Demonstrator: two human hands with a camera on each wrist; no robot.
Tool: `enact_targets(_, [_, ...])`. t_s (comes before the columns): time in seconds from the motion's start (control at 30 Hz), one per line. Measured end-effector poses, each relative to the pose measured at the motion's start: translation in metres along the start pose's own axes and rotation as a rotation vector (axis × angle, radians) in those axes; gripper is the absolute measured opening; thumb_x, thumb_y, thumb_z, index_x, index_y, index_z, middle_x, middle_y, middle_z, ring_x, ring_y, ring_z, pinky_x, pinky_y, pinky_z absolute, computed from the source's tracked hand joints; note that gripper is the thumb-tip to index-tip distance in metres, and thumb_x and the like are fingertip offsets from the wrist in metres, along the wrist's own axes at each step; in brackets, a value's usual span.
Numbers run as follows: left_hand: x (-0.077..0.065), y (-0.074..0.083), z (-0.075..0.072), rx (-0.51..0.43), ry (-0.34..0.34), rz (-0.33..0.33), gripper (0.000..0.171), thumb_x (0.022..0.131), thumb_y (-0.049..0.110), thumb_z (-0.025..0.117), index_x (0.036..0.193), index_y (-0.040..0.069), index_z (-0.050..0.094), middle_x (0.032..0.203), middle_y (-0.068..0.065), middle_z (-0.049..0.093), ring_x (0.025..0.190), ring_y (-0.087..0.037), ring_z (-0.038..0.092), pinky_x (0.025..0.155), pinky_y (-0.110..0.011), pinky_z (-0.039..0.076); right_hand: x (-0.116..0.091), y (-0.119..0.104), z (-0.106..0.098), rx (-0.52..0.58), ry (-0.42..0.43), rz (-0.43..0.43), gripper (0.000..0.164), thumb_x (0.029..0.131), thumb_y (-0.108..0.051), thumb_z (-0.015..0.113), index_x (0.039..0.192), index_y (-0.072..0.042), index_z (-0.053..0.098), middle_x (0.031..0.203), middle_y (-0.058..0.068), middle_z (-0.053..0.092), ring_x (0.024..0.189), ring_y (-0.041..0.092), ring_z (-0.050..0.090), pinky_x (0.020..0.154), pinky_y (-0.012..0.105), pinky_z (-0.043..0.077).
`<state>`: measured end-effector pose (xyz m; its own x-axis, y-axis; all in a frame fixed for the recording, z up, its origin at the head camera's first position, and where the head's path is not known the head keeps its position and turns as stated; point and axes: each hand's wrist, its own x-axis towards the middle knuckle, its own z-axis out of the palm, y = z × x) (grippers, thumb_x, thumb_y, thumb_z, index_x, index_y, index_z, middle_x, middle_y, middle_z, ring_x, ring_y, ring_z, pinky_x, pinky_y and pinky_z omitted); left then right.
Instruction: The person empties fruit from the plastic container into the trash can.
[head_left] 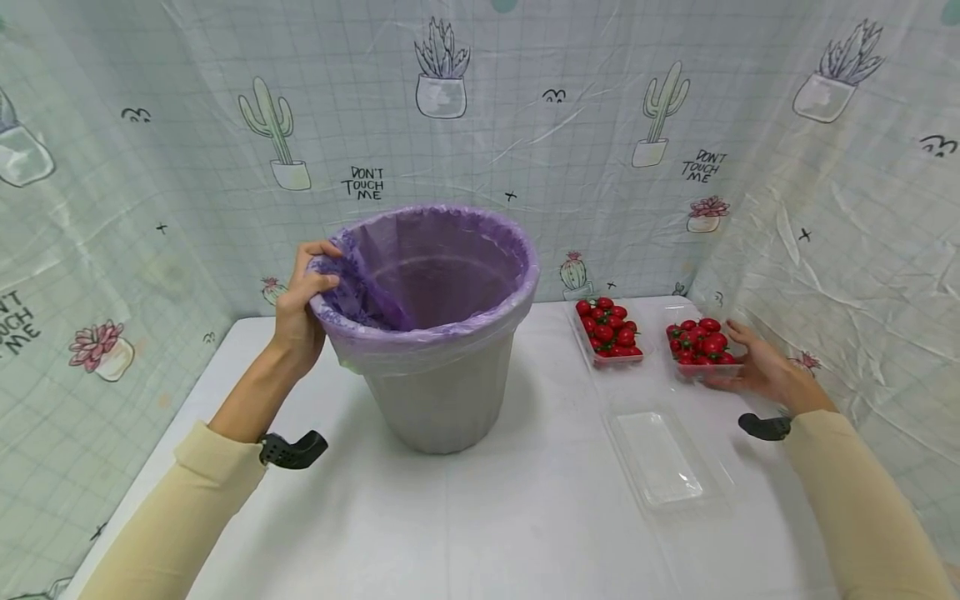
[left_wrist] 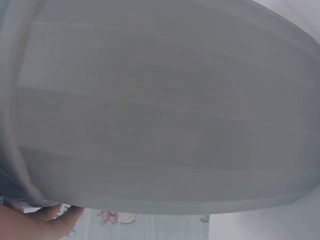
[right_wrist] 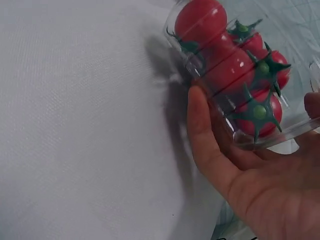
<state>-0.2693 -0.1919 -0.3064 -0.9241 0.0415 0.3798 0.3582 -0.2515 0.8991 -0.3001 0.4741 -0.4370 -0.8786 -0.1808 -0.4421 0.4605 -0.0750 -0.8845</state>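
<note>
A grey bin (head_left: 442, 408) stands on the white table, lined with a purple plastic bag (head_left: 450, 267) folded over its rim. My left hand (head_left: 302, 304) grips the bin's rim at the left, over the bag. In the left wrist view the bin's ribbed side (left_wrist: 165, 110) fills most of the picture. At the right, my right hand (head_left: 765, 367) holds a clear plastic box of red cherry tomatoes (head_left: 701, 342) by its near right side. The right wrist view shows fingers under the box (right_wrist: 235, 127) and a thumb at its edge. Green stems top several tomatoes (right_wrist: 230, 70).
Left of the held box sits a second clear box of cherry tomatoes (head_left: 609, 332). A clear plastic lid or tray (head_left: 660, 458) lies on the table (head_left: 525, 517) in front of them. Patterned sheeting (head_left: 495, 142) surrounds the table at the back and sides.
</note>
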Motion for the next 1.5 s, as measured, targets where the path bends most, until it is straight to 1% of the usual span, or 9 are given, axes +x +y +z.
enact_targets(0.17, [-0.001, -0.001, 0.000, 0.003, 0.000, 0.002, 0.033, 0.083, 0.013, 0.042, 0.113, 0.022, 0.052, 0.122, -0.006, 0.043, 0.108, -0.022, 0.044, 0.087, -0.029, 0.043, -0.002, 0.000, 0.001, 0.022, 0.000, 0.001, 0.074, 0.110, -0.050, 0.029, 0.157, -0.038, -0.028, 0.163, 0.007, -0.043, 0.156, 0.048, -0.017, 0.105, 0.056, 0.051])
enact_targets(0.43, [-0.001, -0.001, 0.000, 0.003, -0.003, 0.003, 0.033, 0.084, 0.013, 0.042, 0.113, 0.022, 0.051, 0.122, -0.006, 0.043, 0.108, -0.023, 0.043, 0.088, -0.030, 0.043, -0.006, -0.005, -0.001, 0.012, 0.004, -0.052, 0.072, 0.110, -0.049, 0.028, 0.158, -0.037, -0.024, 0.161, 0.009, -0.045, 0.154, 0.046, -0.024, 0.090, 0.045, 0.061])
enact_targets(0.7, [-0.001, 0.000, -0.001, -0.003, -0.005, 0.004, 0.032, 0.084, 0.012, 0.042, 0.113, 0.022, 0.051, 0.122, -0.006, 0.043, 0.108, -0.022, 0.043, 0.087, -0.029, 0.043, -0.010, -0.018, 0.003, 0.018, -0.011, -0.066, 0.070, 0.111, -0.049, 0.028, 0.158, -0.042, -0.022, 0.161, 0.005, -0.046, 0.154, 0.042, -0.026, 0.098, 0.051, 0.056])
enact_targets(0.83, [-0.001, 0.000, -0.001, -0.005, -0.004, 0.006, 0.032, 0.084, 0.012, 0.042, 0.113, 0.022, 0.052, 0.122, -0.006, 0.043, 0.109, -0.022, 0.043, 0.087, -0.029, 0.043, -0.014, -0.029, 0.008, 0.048, 0.003, -0.062, 0.071, 0.110, -0.050, 0.032, 0.158, -0.046, -0.019, 0.164, 0.002, -0.042, 0.157, 0.040, -0.021, 0.100, 0.050, 0.055])
enact_targets(0.93, [-0.001, 0.001, -0.002, -0.004, -0.002, 0.008, 0.032, 0.084, 0.012, 0.042, 0.113, 0.022, 0.052, 0.122, -0.006, 0.043, 0.109, -0.022, 0.043, 0.087, -0.029, 0.042, -0.015, -0.038, 0.012, 0.084, -0.011, -0.064, 0.071, 0.109, -0.049, 0.033, 0.158, -0.049, -0.019, 0.163, 0.003, -0.044, 0.157, 0.040, -0.019, 0.099, 0.049, 0.056])
enact_targets(1.1, [0.000, 0.001, -0.001, -0.005, -0.004, 0.012, 0.032, 0.084, 0.013, 0.042, 0.114, 0.022, 0.052, 0.123, -0.006, 0.043, 0.109, -0.023, 0.043, 0.088, -0.030, 0.042, -0.019, -0.053, 0.020, 0.063, -0.016, -0.077, 0.072, 0.109, -0.049, 0.034, 0.158, -0.050, -0.018, 0.162, 0.005, -0.045, 0.153, 0.048, 0.006, 0.094, 0.046, 0.059])
enact_targets(1.17, [0.000, 0.002, -0.001, -0.007, -0.008, 0.013, 0.032, 0.084, 0.013, 0.042, 0.114, 0.021, 0.051, 0.123, -0.007, 0.043, 0.109, -0.022, 0.043, 0.087, -0.029, 0.043, -0.020, -0.057, 0.024, 0.038, -0.010, -0.084, 0.073, 0.108, -0.051, 0.036, 0.158, -0.050, -0.017, 0.163, 0.005, -0.043, 0.152, 0.049, 0.008, 0.092, 0.045, 0.060])
enact_targets(1.33, [0.001, 0.001, -0.001, -0.008, -0.012, 0.010, 0.033, 0.084, 0.012, 0.042, 0.114, 0.022, 0.051, 0.122, -0.007, 0.043, 0.108, -0.022, 0.044, 0.086, -0.028, 0.044, -0.025, -0.068, 0.035, 0.001, -0.018, -0.099, 0.072, 0.108, -0.053, 0.035, 0.157, -0.050, -0.018, 0.161, 0.003, -0.046, 0.156, 0.046, -0.016, 0.089, 0.041, 0.061])
enact_targets(1.5, [0.001, 0.000, -0.001, -0.006, -0.012, 0.004, 0.033, 0.084, 0.012, 0.042, 0.114, 0.022, 0.051, 0.121, -0.006, 0.043, 0.107, -0.022, 0.044, 0.085, -0.028, 0.044, -0.029, -0.079, 0.049, -0.043, -0.010, -0.108, 0.072, 0.107, -0.054, 0.036, 0.158, -0.050, -0.015, 0.163, 0.002, -0.044, 0.157, 0.045, -0.016, 0.087, 0.039, 0.062])
